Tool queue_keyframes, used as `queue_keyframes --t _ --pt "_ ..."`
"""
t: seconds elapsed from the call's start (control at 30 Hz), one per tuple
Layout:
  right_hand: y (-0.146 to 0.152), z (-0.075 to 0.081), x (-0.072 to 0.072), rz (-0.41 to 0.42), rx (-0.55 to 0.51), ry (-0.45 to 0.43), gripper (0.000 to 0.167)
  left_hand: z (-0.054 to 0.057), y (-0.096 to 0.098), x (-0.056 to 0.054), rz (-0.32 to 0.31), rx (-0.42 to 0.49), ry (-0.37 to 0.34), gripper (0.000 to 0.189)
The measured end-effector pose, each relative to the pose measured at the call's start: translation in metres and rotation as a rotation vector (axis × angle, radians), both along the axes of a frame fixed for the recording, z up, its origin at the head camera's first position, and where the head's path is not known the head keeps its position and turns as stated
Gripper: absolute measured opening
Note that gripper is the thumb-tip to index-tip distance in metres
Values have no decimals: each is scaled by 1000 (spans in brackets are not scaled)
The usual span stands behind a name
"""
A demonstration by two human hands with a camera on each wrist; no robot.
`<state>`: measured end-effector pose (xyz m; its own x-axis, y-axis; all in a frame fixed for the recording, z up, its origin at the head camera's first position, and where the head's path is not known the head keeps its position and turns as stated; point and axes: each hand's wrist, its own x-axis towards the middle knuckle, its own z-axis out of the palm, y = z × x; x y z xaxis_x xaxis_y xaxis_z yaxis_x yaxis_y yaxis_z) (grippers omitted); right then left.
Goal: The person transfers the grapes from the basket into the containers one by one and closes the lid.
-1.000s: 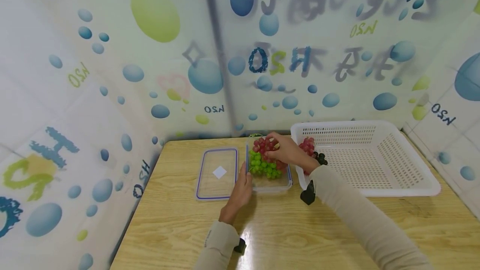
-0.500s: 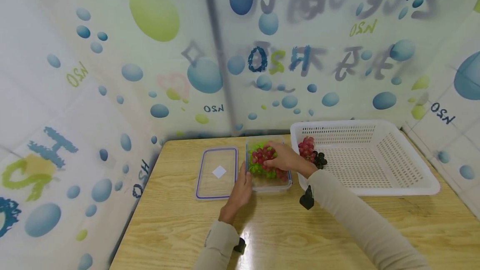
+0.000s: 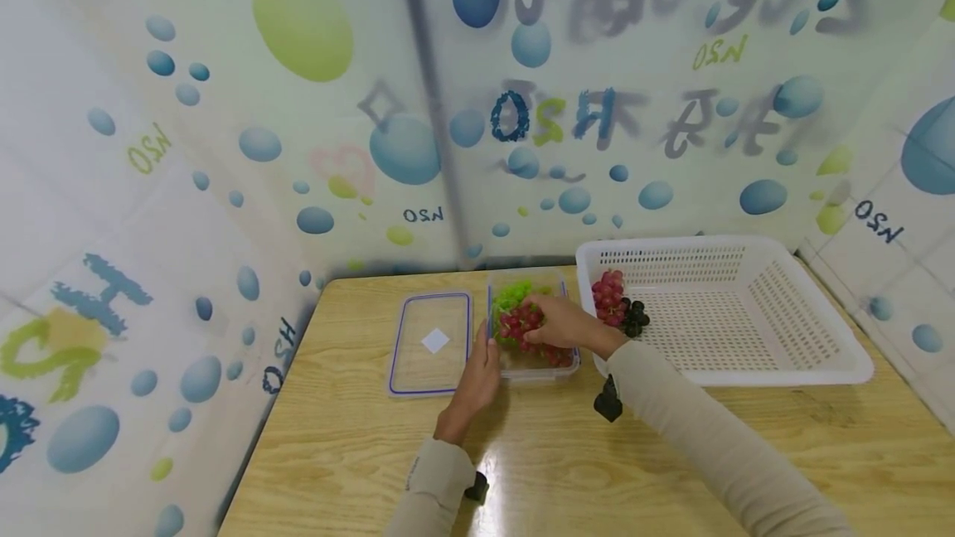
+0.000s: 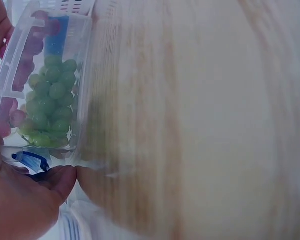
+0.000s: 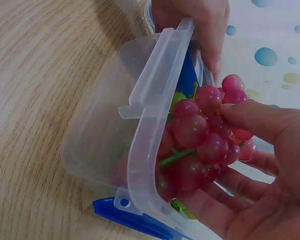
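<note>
Head view first, and the right hand (image 3: pixel 563 323) has come down and towards the near side over the last second, bringing a bunch of glossy, round red grapes (image 3: pixel 518 323) from above the back of the rectangular clear plastic box (image 3: pixel 540 374) to its middle, left of centre; the bunch of small, bright green grapes (image 3: pixel 513 295) that showed in front of it now peeks out behind. The left hand (image 3: pixel 477 379) hasn't budged, fingers fairly straight along the box's left side. Left of that, the flat clear lid with a blue border (image 3: pixel 433 374) lies unmoved on the pale wood-grain worktop (image 3: pixel 351 454), and over on the right the white perforated plastic basket (image 3: pixel 836 355) has another red bunch (image 3: pixel 608 295) and some near-black grapes (image 3: pixel 634 318) in it. Across to the left wrist, green grapes press up near the clear wall, red beside them, the left hand touching by a blue latch (image 4: pixel 32 161). And the right wrist: thumb on one side, fingers beneath, pinching the red bunch right at the rim, green stem (image 5: pixel 177 157) showing, so this looks like settling it in, with the release not yet made
</note>
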<state>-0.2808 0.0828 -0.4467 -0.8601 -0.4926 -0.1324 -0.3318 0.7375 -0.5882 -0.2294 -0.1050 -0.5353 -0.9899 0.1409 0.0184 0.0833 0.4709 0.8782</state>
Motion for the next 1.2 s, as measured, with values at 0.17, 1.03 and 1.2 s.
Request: queue_keyframes --t 0.17,1.03,1.2 --pt "0 0 0 23 29 -2 56 -3 -1 -1 -5 13 7 58" --pt "-6 0 4 93 125 -13 44 -2 0 1 15 3 7 62" --pt "-8 3 6 104 166 -24 54 -2 0 2 15 -3 16 62"
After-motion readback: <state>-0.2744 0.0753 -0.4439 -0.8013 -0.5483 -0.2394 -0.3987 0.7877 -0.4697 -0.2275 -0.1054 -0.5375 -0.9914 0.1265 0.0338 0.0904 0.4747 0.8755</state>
